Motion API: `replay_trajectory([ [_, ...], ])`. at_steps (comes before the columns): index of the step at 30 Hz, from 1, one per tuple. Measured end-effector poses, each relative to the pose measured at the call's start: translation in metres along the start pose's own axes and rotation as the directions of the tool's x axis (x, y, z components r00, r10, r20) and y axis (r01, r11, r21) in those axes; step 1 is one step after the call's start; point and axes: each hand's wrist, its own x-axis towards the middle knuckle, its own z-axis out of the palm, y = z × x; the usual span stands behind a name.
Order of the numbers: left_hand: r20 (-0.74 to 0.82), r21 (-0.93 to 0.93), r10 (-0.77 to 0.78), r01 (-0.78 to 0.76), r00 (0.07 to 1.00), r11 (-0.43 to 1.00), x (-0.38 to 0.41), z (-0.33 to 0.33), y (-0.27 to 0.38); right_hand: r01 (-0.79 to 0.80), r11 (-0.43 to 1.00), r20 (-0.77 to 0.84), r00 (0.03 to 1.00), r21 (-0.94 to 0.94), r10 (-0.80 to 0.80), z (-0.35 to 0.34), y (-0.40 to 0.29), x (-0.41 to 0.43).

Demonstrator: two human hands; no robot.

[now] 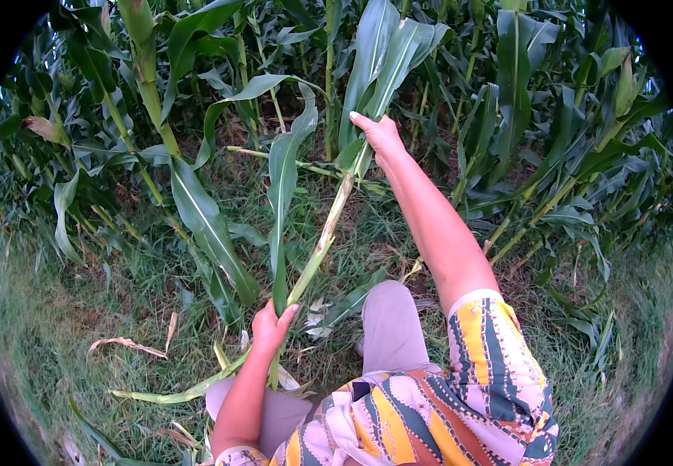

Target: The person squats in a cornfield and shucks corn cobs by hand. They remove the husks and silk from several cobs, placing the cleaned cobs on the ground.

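A corn stalk [317,254] slants from the lower left to the upper right in front of me, brown and whitish along its middle, pale green lower down. My left hand [270,329] is closed around its lower part, along with the base of a long green leaf [283,186]. Farther up, my right hand [378,135] grips the stalk's leafy upper part, its thumb pointing up and to the left. Broad green leaves [391,55] fan out above that hand. The stalk's lower end is partly hidden by my left hand and forearm.
Standing corn plants [156,110] form a dense row ahead, some bearing ears, such as one in its husk [625,87] at the right. Stripped stalks [179,396] and husk pieces lie at my left knee. A dry leaf [129,345] rests on the grass, and another stalk lies across the ground ahead.
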Motion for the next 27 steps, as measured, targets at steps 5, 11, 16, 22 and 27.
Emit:
replay_trajectory([
  [5, 0.054, -0.037, -0.058, 0.060, 0.997, 0.998, 0.001, -0.001, 0.001, 0.179, 0.640, 0.084, 0.981, -0.747, -0.176, 0.020, -0.022, -0.030],
  [11, 0.091, -0.085, -0.044, 0.052, 0.995, 0.995, 0.003, 0.003, -0.001, 0.575, 0.242, 0.430, 0.777, -0.781, -0.459, 0.037, -0.006, -0.041],
  [16, 0.053, -0.094, -0.064, 0.069, 0.997, 0.993, 0.005, -0.005, 0.000, 0.795, 0.212, 0.799, 0.595, -0.569, -0.087, 0.070, 0.024, -0.115],
  [22, 0.055, -0.172, 0.013, -0.003, 0.998, 0.985, -0.002, -0.005, -0.001, 0.747, 0.326, 0.784, 0.621, -0.580, -0.027, 0.072, 0.054, -0.164],
  [27, 0.087, -0.230, 0.025, -0.004, 0.996, 0.973, 0.003, 0.008, -0.007, 0.474, 0.726, 0.697, 0.717, -0.498, 0.010, 0.097, 0.051, -0.194],
])
